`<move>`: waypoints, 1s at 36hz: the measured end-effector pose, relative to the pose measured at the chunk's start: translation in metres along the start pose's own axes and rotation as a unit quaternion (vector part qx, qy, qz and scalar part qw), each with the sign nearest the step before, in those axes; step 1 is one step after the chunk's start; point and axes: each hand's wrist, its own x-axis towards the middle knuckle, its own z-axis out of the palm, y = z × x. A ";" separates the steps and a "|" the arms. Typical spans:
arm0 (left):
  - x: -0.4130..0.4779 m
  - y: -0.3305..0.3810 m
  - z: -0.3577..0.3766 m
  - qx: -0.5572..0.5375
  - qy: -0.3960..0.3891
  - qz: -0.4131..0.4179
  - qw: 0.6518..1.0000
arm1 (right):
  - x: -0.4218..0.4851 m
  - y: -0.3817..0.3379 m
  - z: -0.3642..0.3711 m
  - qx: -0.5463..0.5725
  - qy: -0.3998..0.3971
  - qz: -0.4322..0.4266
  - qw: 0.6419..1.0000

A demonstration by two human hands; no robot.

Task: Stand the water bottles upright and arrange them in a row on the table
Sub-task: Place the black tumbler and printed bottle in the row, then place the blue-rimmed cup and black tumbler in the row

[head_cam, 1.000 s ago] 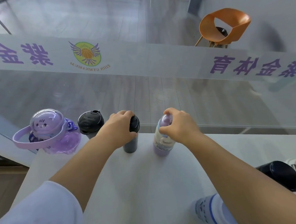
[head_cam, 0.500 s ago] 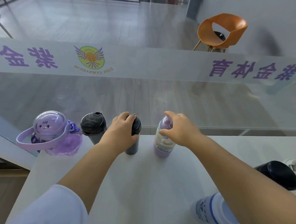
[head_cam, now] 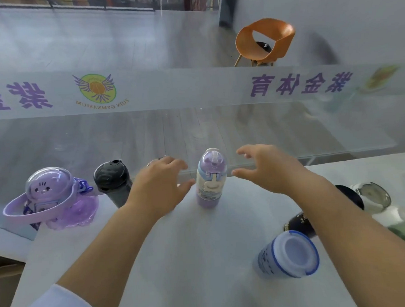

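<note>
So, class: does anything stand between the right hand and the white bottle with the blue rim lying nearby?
Nothing visible does. The right hand is open above the table; the white bottle with the blue rim lies on bare tabletop beside that forearm.

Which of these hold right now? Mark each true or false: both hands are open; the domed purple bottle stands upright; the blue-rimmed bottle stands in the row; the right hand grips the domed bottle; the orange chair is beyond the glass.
1. Both hands are open. True: left hand and right hand hold nothing.
2. The domed bottle stands upright. True.
3. The blue-rimmed bottle stands in the row. False: it lies on its side near the front.
4. The right hand grips the domed bottle. False: a gap shows between them.
5. The orange chair is beyond the glass. True.
</note>
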 end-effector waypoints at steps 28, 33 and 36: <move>-0.062 0.196 0.096 -0.035 -0.225 0.087 0.970 | -0.120 0.185 -0.003 -0.041 0.083 0.033 0.995; -0.067 0.211 0.105 0.017 -0.258 0.060 0.964 | -0.113 0.203 0.004 -0.050 0.027 0.009 0.998; -0.070 0.213 0.106 0.016 -0.261 0.037 0.964 | -0.109 0.206 0.007 -0.019 0.010 -0.010 1.000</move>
